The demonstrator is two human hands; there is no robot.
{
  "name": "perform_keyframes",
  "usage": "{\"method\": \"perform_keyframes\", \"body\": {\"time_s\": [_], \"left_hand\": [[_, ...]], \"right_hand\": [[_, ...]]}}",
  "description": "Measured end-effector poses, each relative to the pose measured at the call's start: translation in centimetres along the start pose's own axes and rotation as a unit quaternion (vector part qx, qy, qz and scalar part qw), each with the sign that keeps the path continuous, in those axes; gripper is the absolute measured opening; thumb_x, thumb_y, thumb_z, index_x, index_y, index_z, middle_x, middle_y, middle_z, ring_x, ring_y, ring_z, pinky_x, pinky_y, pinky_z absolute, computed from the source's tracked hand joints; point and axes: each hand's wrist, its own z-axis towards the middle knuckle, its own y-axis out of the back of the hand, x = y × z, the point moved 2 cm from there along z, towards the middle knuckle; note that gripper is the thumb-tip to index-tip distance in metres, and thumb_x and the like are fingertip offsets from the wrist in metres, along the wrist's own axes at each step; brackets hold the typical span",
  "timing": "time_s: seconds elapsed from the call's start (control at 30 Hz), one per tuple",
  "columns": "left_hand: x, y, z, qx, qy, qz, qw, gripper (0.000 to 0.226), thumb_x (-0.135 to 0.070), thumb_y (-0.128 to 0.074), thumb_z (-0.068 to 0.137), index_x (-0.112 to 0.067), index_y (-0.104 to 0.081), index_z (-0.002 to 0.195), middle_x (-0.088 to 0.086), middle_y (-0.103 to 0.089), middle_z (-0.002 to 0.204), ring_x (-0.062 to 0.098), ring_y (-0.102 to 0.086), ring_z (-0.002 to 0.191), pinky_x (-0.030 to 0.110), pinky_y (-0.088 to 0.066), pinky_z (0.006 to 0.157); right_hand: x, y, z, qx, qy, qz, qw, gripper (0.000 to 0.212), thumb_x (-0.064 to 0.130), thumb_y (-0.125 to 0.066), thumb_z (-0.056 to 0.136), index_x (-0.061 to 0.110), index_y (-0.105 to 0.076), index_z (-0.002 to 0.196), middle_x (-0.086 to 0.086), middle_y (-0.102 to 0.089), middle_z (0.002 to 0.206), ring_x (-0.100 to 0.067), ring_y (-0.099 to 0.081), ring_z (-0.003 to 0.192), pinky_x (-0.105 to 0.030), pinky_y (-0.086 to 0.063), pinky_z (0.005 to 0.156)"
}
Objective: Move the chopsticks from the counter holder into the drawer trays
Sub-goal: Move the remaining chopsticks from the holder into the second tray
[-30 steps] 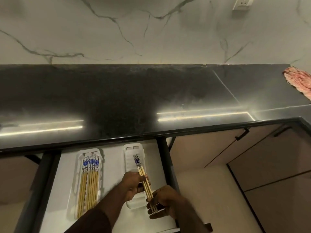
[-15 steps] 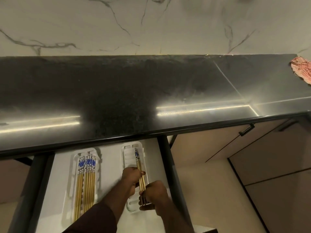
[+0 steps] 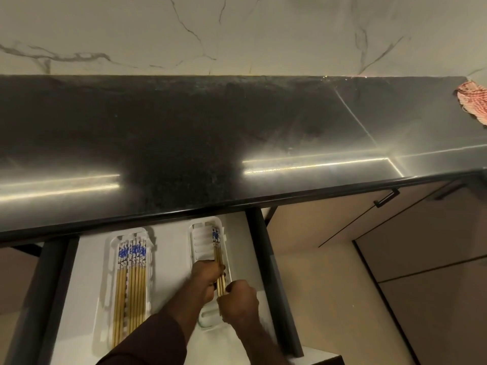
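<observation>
An open white drawer [image 3: 171, 243] holds two white slotted trays. The left tray [image 3: 110, 259] is filled with several bamboo chopsticks [image 3: 131, 280] with blue-patterned tops. In the right tray [image 3: 200, 241] lies a small bundle of chopsticks [image 3: 217, 248], its patterned ends pointing toward the counter. My left hand [image 3: 207, 279] grips the bundle's middle from the left. My right hand [image 3: 238, 300] is closed around its near ends. No counter holder is in view.
A black counter [image 3: 210, 143] overhangs the drawer's back. A red-and-white cloth [image 3: 473, 104] lies at the counter's far right. Dark drawer rails [image 3: 268, 272] flank the drawer. Beige cabinet doors with a black handle [image 3: 386, 198] stand to the right.
Both hands have carried the chopstick bundle forward and down into the right tray, straightening it along the tray. The camera has tilted down slightly.
</observation>
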Motion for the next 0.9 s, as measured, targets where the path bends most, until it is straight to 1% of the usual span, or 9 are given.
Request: {"method": "perform_keyframes", "body": {"time_s": [0.07, 0.13, 0.23, 0.47, 0.53, 0.67, 0.77, 0.83, 0.9], "left_hand": [[0.3, -0.1, 0.1, 0.001, 0.000, -0.002, 1.000, 0.013, 0.011, -0.055, 0.086, 0.005, -0.067, 0.088, 0.018, -0.059, 0.067, 0.029, -0.055, 0.057, 0.039, -0.051, 0.060], [0.6, -0.4, 0.2, 0.004, -0.006, -0.001, 1.000, 0.015, 0.011, -0.054, 0.086, 0.005, -0.067, 0.092, 0.018, -0.059, 0.068, 0.029, -0.056, 0.058, 0.037, -0.051, 0.058], [1.0, -0.6, 0.4, -0.009, -0.011, 0.003, 1.000, 0.020, 0.011, -0.050, 0.085, 0.002, -0.068, 0.089, 0.019, -0.062, 0.073, 0.031, -0.059, 0.064, 0.039, -0.052, 0.063], [1.2, -0.8, 0.3, -0.038, -0.021, 0.030, 0.999, 0.017, 0.006, -0.055, 0.086, -0.003, -0.068, 0.080, 0.017, -0.064, 0.075, 0.032, -0.059, 0.070, 0.049, -0.057, 0.078], [1.1, -0.8, 0.2, -0.044, -0.035, 0.042, 0.998, 0.018, 0.006, -0.055, 0.085, -0.003, -0.069, 0.079, 0.017, -0.065, 0.075, 0.032, -0.059, 0.070, 0.050, -0.057, 0.078], [1.1, -0.6, 0.0, -0.063, -0.069, 0.083, 0.992, 0.025, 0.005, -0.055, 0.084, -0.009, -0.068, 0.068, 0.017, -0.067, 0.074, 0.031, -0.061, 0.069, 0.051, -0.058, 0.076], [1.0, -0.6, -0.3, -0.074, -0.099, 0.130, 0.984, 0.016, -0.003, -0.059, 0.084, -0.006, -0.071, 0.074, 0.018, -0.071, 0.079, 0.034, -0.067, 0.074, 0.043, -0.059, 0.072], [0.8, -0.6, -0.8, -0.087, -0.116, 0.173, 0.974, 0.013, -0.008, -0.060, 0.086, -0.003, -0.072, 0.085, 0.016, -0.072, 0.085, 0.034, -0.067, 0.081, 0.034, -0.053, 0.067], [0.7, -0.6, -1.2, -0.098, -0.139, 0.215, 0.962, 0.012, -0.010, -0.060, 0.088, -0.004, -0.070, 0.088, 0.013, -0.070, 0.088, 0.035, -0.066, 0.089, 0.031, -0.049, 0.070]], "right_hand": [[0.1, 0.9, -0.6, -0.018, 0.015, -0.023, 0.999, 0.023, 0.020, -0.064, 0.090, 0.013, -0.066, 0.112, -0.003, -0.069, 0.107, -0.016, -0.068, 0.091, -0.022, -0.056, 0.076], [-0.1, 1.6, -0.8, -0.037, 0.029, -0.027, 0.999, 0.025, 0.019, -0.063, 0.092, 0.013, -0.065, 0.116, -0.002, -0.068, 0.112, -0.015, -0.067, 0.096, -0.022, -0.054, 0.080], [-0.3, 2.0, -0.9, -0.062, 0.053, -0.036, 0.996, 0.024, 0.017, -0.062, 0.092, 0.014, -0.066, 0.116, -0.002, -0.069, 0.113, -0.015, -0.067, 0.099, -0.022, -0.055, 0.085], [-0.5, 1.8, -0.8, -0.044, 0.062, -0.047, 0.996, 0.021, 0.015, -0.067, 0.090, 0.014, -0.069, 0.111, -0.002, -0.071, 0.103, -0.018, -0.071, 0.085, -0.029, -0.061, 0.078], [-0.5, 1.9, -0.9, -0.042, 0.063, -0.043, 0.996, 0.021, 0.014, -0.067, 0.090, 0.014, -0.068, 0.111, -0.003, -0.071, 0.102, -0.019, -0.072, 0.083, -0.031, -0.062, 0.077], [-0.8, 2.1, -0.7, -0.037, 0.058, -0.025, 0.997, 0.022, 0.009, -0.063, 0.089, 0.013, -0.068, 0.110, -0.005, -0.070, 0.100, -0.023, -0.073, 0.080, -0.033, -0.063, 0.075], [-0.9, 2.1, -0.5, -0.034, 0.058, -0.022, 0.998, 0.022, 0.009, -0.065, 0.089, 0.013, -0.068, 0.111, -0.005, -0.070, 0.103, -0.022, -0.073, 0.081, -0.033, -0.062, 0.077], [-0.8, 2.0, -0.5, -0.029, 0.058, -0.018, 0.998, 0.023, 0.010, -0.066, 0.090, 0.013, -0.068, 0.113, -0.004, -0.069, 0.107, -0.022, -0.072, 0.082, -0.034, -0.063, 0.076], [-0.7, 1.9, -0.5, -0.026, 0.058, -0.016, 0.998, 0.024, 0.009, -0.066, 0.090, 0.013, -0.067, 0.114, -0.004, -0.069, 0.110, -0.022, -0.073, 0.082, -0.035, -0.063, 0.076]]}}
